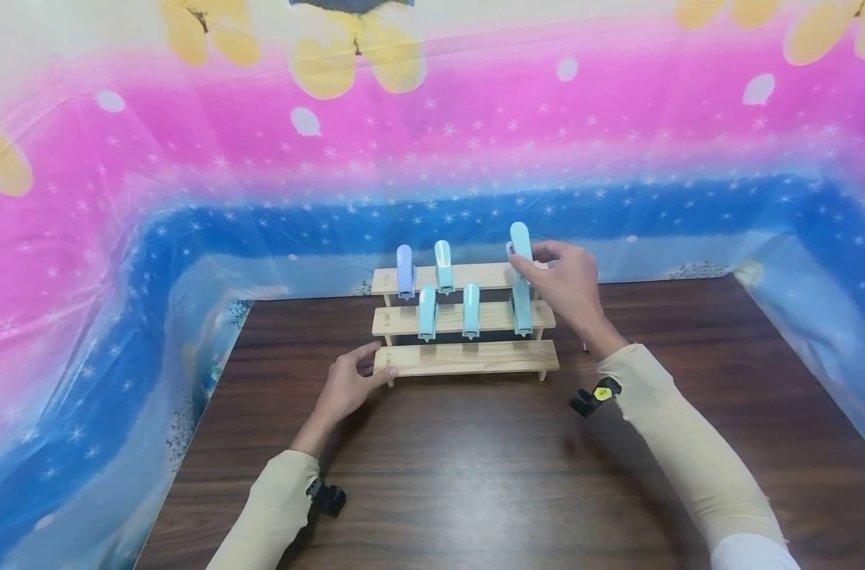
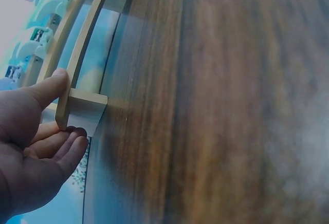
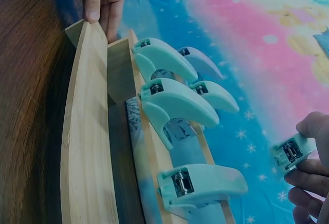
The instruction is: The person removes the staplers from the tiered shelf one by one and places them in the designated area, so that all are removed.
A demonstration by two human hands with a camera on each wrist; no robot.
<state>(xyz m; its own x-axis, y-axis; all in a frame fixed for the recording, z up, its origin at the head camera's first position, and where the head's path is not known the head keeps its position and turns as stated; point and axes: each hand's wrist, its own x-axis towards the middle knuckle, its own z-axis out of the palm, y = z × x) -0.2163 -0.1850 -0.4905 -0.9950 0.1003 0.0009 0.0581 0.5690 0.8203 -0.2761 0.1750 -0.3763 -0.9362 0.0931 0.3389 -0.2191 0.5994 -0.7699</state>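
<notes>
My right hand (image 1: 569, 286) holds a mint-green stapler (image 1: 520, 239) above the right end of the top tier of a wooden display stand (image 1: 468, 360). In the right wrist view, that stapler (image 3: 290, 154) is apart from the shelf, between thumb and fingers. My left hand (image 1: 347, 385) grips the left end of the bottom tier; in the left wrist view its thumb (image 2: 57, 78) lies on the board with the fingers beneath. On the top tier stand a periwinkle stapler (image 1: 405, 271) and a mint stapler (image 1: 443, 266). Three mint staplers, one of them at the right (image 1: 522, 309), stand along the middle tier.
The stand rests on a dark brown wooden table (image 1: 468, 467), near its back edge. Behind hangs a pink and blue patterned cloth (image 1: 375, 174), which also runs along both sides. A small pinkish item (image 1: 585, 346) partly shows beside my right forearm.
</notes>
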